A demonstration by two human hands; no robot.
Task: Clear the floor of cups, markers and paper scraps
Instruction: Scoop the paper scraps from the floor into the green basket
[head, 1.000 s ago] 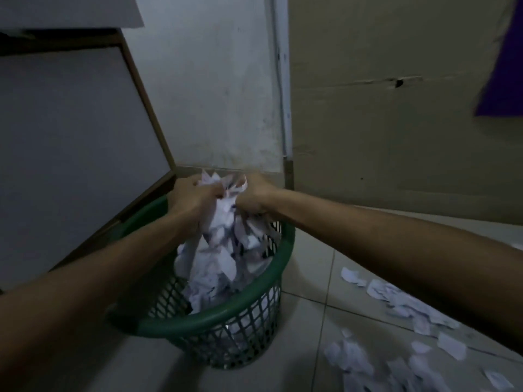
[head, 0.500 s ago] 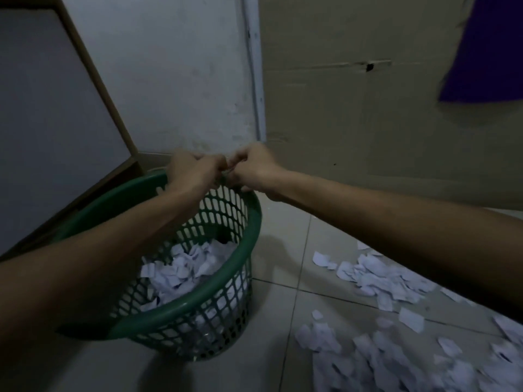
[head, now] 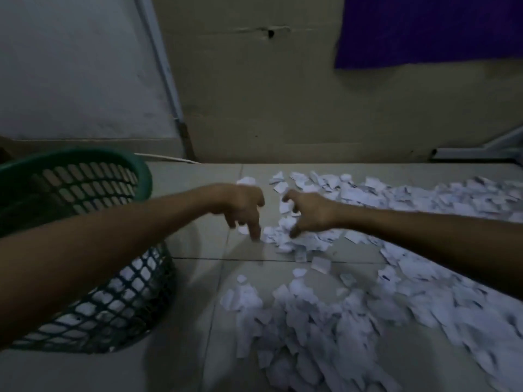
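Note:
White paper scraps (head: 325, 312) lie scattered over the tiled floor, thick on the right and in front of me. A green mesh basket (head: 135, 171) stands on the left with scraps showing through its wall. My left hand (head: 240, 206) hangs over the floor right of the basket, fingers pointing down and holding nothing. Just to its right, my right hand (head: 310, 212) has its fingers spread and curved, the tips touching a small heap of scraps (head: 285, 236). No cups or markers are visible.
A cardboard sheet (head: 268, 94) leans against the back wall, with a purple cloth (head: 424, 26) hanging at the upper right. A white pipe (head: 162, 66) runs down the wall corner. A pale bar (head: 481, 149) lies at the far right floor edge.
Both hands let a bundle of scraps fall into the basket, then swung right and down to the floor heap. The view turned right with them.

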